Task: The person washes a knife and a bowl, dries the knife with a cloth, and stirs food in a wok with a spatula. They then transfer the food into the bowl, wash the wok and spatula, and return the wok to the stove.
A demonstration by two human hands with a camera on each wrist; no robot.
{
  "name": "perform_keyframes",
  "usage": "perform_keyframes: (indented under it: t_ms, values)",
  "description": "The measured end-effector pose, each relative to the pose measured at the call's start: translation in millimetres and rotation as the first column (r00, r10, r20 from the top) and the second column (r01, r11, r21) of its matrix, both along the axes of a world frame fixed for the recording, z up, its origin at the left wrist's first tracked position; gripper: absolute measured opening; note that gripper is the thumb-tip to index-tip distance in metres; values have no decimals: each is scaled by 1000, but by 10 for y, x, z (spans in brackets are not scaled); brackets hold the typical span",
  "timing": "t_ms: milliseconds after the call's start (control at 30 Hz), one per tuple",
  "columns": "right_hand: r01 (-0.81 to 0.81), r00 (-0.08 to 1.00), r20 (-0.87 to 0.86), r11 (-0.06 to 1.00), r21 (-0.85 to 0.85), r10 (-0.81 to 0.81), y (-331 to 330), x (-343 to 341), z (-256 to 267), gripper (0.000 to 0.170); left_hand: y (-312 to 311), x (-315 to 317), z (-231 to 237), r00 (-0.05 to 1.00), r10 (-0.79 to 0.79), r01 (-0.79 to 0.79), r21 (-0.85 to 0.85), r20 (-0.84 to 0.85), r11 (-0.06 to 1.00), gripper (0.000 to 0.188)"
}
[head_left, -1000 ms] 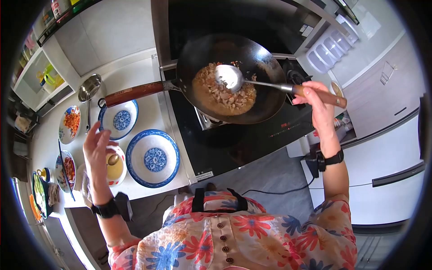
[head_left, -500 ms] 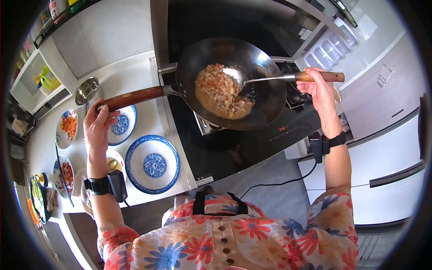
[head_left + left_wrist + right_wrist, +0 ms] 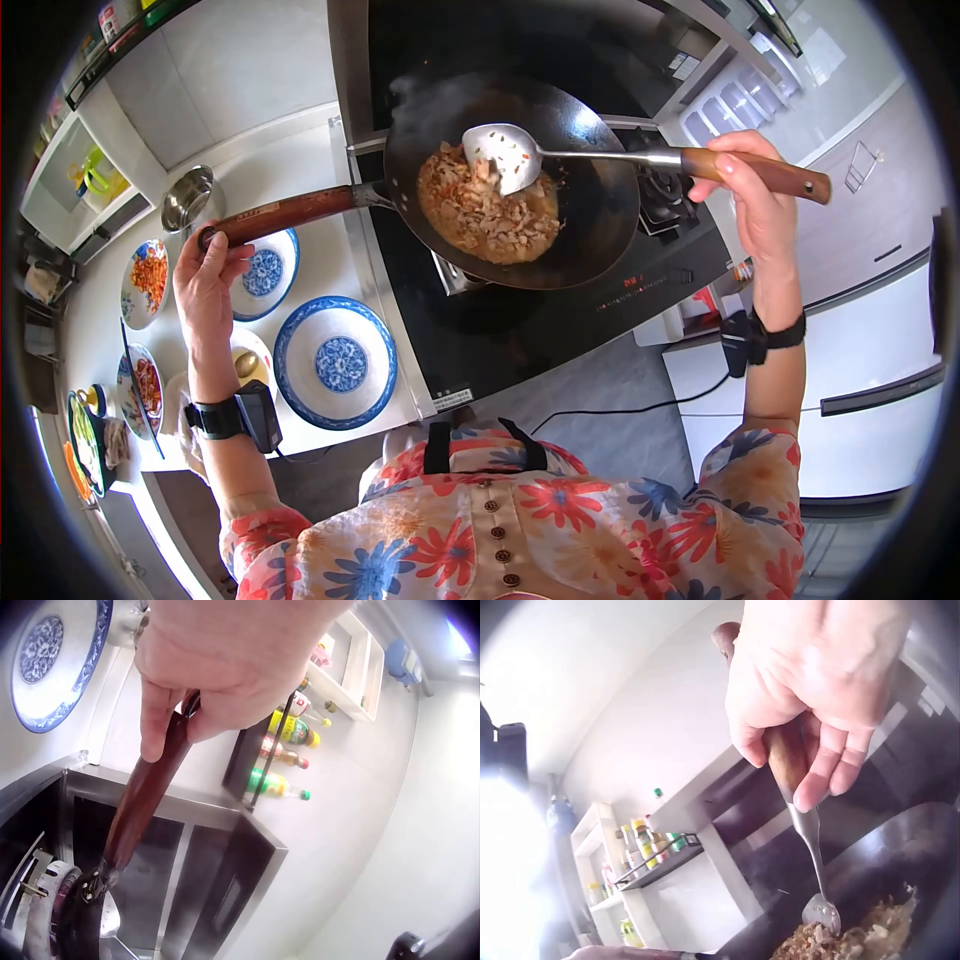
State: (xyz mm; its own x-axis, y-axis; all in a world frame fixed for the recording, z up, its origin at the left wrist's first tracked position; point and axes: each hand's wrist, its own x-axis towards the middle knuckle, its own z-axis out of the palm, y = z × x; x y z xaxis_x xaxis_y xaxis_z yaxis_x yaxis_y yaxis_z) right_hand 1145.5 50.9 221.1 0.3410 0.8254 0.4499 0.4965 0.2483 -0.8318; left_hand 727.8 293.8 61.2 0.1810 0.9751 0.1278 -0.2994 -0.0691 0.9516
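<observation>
My left hand [image 3: 205,295] grips the end of the wok's long wooden handle [image 3: 290,212]; in the left wrist view its thumb and fingers [image 3: 155,720] close round the wood. The dark wok [image 3: 600,225] sits over the hob, with chopped meat [image 3: 490,222] and some brownish liquid inside. My right hand [image 3: 758,200] holds a wok spatula by its wooden handle [image 3: 800,182]. The spatula's metal blade [image 3: 507,160] lies over the far part of the meat, with small bits stuck on it. In the right wrist view the blade [image 3: 822,913] meets the food.
Two blue-and-white bowls [image 3: 380,385] stand on the counter left of the black hob [image 3: 560,340]. A metal ladle [image 3: 188,200], a dish of chopped red pieces [image 3: 150,278] and a yellowish bowl with a spoon [image 3: 246,364] are further left. Bottles [image 3: 292,729] line a wall rack.
My left hand has risen from above the yellowish bowl and taken hold of the wok handle. The spatula dipped into the meat, then lifted and turned; my right hand has shifted right.
</observation>
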Motion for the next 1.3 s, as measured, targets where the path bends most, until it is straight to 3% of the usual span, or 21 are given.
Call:
perform_keyframes:
  t_ms: [133, 267, 400, 500, 533, 600, 667, 767, 867, 967, 1067, 1133, 1200, 1300]
  values:
    - [23, 1000, -11, 992, -125, -24, 53, -74, -152, 16, 51, -5, -42, 1000, -5, 5, 4, 23, 1000, 30]
    - [336, 942, 41, 932, -138, -334, 55, 220, 149, 28, 45, -49, -58, 999, -44, 45, 17, -4, 999, 34]
    - [420, 907, 153, 871, -255, -392, 31, 695, 529, 32, -19, -18, -16, 1000, -4, 4, 8, -31, 1000, 38]
    - [446, 884, 24, 827, -342, -466, 129, 770, 230, 35, -36, -6, -24, 999, 11, -9, 30, -50, 1000, 39]
    - [412, 870, -100, 824, -389, -482, 175, 703, 27, 35, -46, 9, -14, 999, 3, -2, 37, -32, 999, 41]
    - [281, 846, -350, 894, -349, -403, 293, 688, -364, 33, -59, 47, 17, 1000, 5, -5, 48, -8, 999, 42]
    - [203, 896, -352, 954, -220, -272, 301, 605, -349, 31, -77, 37, 43, 997, 38, -35, 44, -65, 998, 43]
    - [315, 943, -50, 932, -178, -328, 298, 568, 89, 26, -74, 15, 31, 997, 29, -27, 31, -66, 999, 43]
    - [358, 933, 138, 895, -266, -333, 312, 738, 357, 24, -95, 17, 37, 996, 49, -47, 27, -74, 999, 43]
    - [372, 928, 71, 893, -254, -367, 461, 632, 139, 24, -85, 5, 18, 997, 40, -38, 25, -66, 999, 43]
    - [150, 968, -166, 964, -219, -188, 556, 483, -151, 23, -71, 16, 25, 995, 44, -41, 32, -85, 999, 42]
    - [138, 970, -172, 972, -189, -171, 570, 461, -118, 20, -80, 24, 45, 996, 45, -42, 30, -81, 999, 41]
    - [129, 992, 16, 987, -101, -128, 566, 518, -45, 17, -99, 23, 41, 996, 32, -31, 22, -79, 999, 41]
    - [25, 1000, -11, 996, -83, -26, 666, 423, -180, 15, -87, 46, 56, 997, 26, -23, 35, -73, 999, 40]
